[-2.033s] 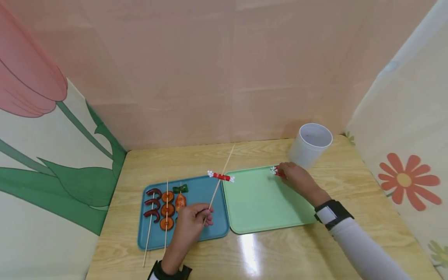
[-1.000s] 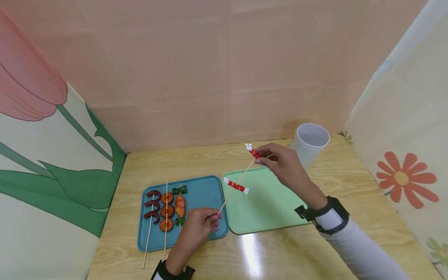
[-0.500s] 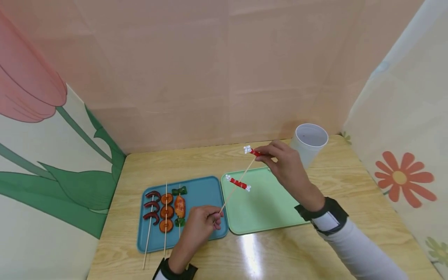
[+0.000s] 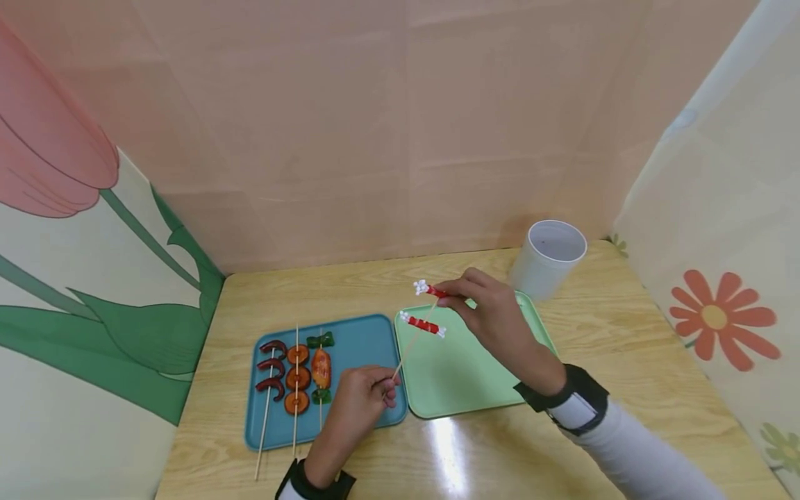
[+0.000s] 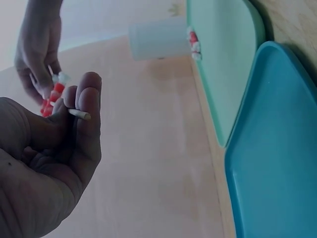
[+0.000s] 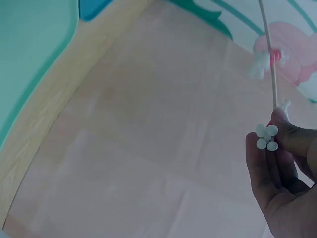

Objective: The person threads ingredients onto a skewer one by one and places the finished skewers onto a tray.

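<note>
My left hand pinches the lower part of a thin wooden skewer, whose blunt end pokes out between thumb and fingers. One red piece with white knobbed ends is threaded crosswise on the skewer. Up at the tip, my right hand pinches a second such red piece between thumb and fingertips. In the right wrist view its white knobs face the camera and the skewer meets it from behind. Both hands are raised, the right over the green tray, the left by the blue tray.
On the blue tray lie skewers of dark red curled pieces, round orange-brown slices and a browned piece between green ones. A white cylindrical container stands at the back right. Another red-and-white piece lies on the green tray.
My right hand has picked the red piece up from the green tray, brought it left to the skewer's tip and moved it down along the skewer. My left hand has shifted slightly right.
</note>
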A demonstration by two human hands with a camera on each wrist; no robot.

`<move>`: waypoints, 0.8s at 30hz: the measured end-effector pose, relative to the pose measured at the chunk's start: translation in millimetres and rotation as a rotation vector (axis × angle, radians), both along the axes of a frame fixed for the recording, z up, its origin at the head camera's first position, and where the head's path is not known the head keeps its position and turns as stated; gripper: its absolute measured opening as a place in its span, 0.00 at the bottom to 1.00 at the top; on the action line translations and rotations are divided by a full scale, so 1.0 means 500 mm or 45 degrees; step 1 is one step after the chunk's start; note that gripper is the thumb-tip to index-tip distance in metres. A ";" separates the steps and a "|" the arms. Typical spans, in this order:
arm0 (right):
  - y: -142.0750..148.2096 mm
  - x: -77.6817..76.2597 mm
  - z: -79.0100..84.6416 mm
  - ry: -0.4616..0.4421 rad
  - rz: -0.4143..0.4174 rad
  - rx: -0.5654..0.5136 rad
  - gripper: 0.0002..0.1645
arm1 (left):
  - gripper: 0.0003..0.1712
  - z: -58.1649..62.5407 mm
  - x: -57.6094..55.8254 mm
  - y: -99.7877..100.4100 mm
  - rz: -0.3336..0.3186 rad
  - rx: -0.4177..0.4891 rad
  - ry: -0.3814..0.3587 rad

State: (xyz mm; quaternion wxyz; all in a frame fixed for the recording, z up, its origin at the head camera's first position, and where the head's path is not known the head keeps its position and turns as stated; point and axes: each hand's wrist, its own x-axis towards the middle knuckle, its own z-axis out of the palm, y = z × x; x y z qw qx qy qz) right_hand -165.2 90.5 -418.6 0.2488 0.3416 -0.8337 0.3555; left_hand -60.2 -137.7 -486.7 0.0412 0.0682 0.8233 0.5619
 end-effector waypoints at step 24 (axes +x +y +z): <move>0.166 -0.166 -0.185 -0.417 -0.232 0.616 0.09 | 0.09 -0.010 0.004 -0.036 0.142 0.128 -0.064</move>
